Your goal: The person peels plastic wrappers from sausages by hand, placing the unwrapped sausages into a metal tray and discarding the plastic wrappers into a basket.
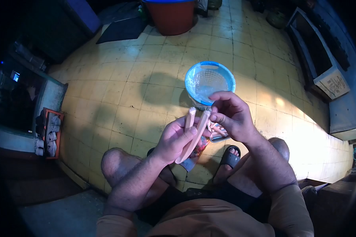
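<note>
Two long pale-pink sausages (195,136) lie side by side in my left hand (174,136), its thumb pressed across them and its fingers closed beneath. Their upper ends point away from me and look whitish, like gathered casing. My right hand (235,118) is at the tip of the right-hand sausage, thumb and fingers pinched close around its end; exactly what the fingertips grip is too small to tell. Below and behind my hands, a tray (219,139) with more pink-and-white sticks stands on the floor, partly hidden. Beside it lies a red, printed plastic packet (201,146).
A blue basket (229,77) lined with clear plastic stands on the tiled floor (118,94) just beyond my hands. Farther off is a large red-brown tub (172,17) with a dark mat (122,31) nearby. A shoe rack (52,134) stands left; a cardboard box (331,83) sits right.
</note>
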Motion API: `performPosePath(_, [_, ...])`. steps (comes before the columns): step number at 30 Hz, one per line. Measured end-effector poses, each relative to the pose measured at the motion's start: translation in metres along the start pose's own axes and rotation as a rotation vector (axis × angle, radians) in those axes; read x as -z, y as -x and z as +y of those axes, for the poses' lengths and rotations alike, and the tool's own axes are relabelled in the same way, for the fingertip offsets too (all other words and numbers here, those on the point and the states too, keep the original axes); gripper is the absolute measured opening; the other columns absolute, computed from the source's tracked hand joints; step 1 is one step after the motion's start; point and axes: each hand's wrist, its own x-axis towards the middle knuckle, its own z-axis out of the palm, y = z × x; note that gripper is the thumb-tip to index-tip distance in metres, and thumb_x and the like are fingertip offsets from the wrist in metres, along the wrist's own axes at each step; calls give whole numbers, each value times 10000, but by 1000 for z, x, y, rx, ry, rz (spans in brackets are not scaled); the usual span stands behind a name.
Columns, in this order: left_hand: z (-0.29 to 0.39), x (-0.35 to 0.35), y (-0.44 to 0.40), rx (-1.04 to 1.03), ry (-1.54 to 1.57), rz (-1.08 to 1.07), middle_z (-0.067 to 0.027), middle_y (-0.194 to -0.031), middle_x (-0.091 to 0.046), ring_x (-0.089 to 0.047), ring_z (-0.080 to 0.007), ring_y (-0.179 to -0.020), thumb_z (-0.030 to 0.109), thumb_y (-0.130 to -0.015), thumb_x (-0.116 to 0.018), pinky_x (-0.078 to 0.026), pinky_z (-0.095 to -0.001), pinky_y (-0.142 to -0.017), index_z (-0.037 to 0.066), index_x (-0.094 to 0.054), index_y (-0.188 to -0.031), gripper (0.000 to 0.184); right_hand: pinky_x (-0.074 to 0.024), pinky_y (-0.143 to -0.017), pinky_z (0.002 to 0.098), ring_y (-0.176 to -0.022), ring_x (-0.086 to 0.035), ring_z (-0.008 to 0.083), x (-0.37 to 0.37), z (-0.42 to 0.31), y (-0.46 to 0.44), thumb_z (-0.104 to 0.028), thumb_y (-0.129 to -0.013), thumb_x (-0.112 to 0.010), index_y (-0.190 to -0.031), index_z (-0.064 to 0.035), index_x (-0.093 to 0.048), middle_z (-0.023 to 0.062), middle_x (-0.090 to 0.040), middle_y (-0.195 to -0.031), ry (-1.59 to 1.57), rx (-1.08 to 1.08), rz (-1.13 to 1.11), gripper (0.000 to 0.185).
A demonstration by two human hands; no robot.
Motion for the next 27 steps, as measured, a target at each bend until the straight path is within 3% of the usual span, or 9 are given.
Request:
performPosePath(3, [0,-1,0,35,34,-15,-131,-983,-663,-621,-105,-762,228,-965,-584,-504,-225,-624,-4,-495,-1270,394,-502,-786,237,-869,-589,86,6,-3,0,-26,-891,-671,-1011,6,-595,33,-597,-917,150,-33,-76,146])
performPosePath(7, [-5,0,-1,-50,-88,-90,-88,-902,-649,-600,-91,-721,257,-950,-618,-485,-216,-611,4,-493,-1280,434,-508,-779,239,-849,-599,90,3,4,3,-32,-896,-670,-942,-3,-611,28,-612,-886,68,-1,0,81])
performPosePath(10, [-5,1,-1,-76,-199,44,-61,-886,-629,-580,-83,-684,232,-942,-636,-475,-199,-614,-4,-474,-1313,469,-508,-742,256,-799,-615,117,-3,5,5,-18,-872,-686,-910,-14,-608,39,-622,-848,155,-40,118,87])
performPosePath(11, [-6,1,-4,-76,-200,45,-61,-886,-629,-580,-83,-684,232,-942,-636,-475,-199,-614,-4,-474,-1313,469,-509,-733,285,-794,-626,158,-5,3,6,-9,-853,-686,-901,-12,-601,63,-624,-848,399,-4,65,97])
performPosePath(13, [-8,0,-10,-199,-94,314,-59,-897,-623,-585,-83,-694,208,-945,-630,-479,-200,-607,-3,-477,-1315,451,-499,-717,368,-801,-629,295,-11,1,6,-11,-809,-673,-915,-13,-591,136,-613,-852,734,87,-133,135])
performPosePath(18, [-16,8,-8,-143,-133,251,-52,-927,-627,-600,-83,-774,207,-956,-619,-493,-214,-627,-6,-534,-1224,353,-496,-718,378,-808,-611,335,-30,15,12,-45,-832,-652,-908,-17,-592,150,-612,-868,680,48,-271,100])
performPosePath(22, [-5,10,-10,-150,39,460,-36,-915,-614,-578,-95,-814,317,-955,-621,-465,-229,-763,21,-594,-1119,340,-496,-722,352,-786,-620,276,-25,15,9,-29,-833,-652,-926,-20,-595,124,-617,-866,537,-117,-303,109])
performPosePath(25, [7,36,-12,-176,273,550,0,-819,-583,-574,-119,-783,278,-961,-598,-480,-283,-648,89,-589,-1037,204,-494,-722,317,-791,-621,182,-20,19,10,-18,-856,-641,-924,-19,-590,82,-617,-856,295,-267,-455,85])
performPosePath(27, [7,40,-13,-244,221,596,11,-816,-549,-555,-127,-762,302,-968,-576,-470,-311,-606,120,-571,-1017,189,-494,-731,286,-827,-589,111,-23,21,14,24,-910,-583,-923,-3,-554,38,-594,-929,151,-343,-462,42])
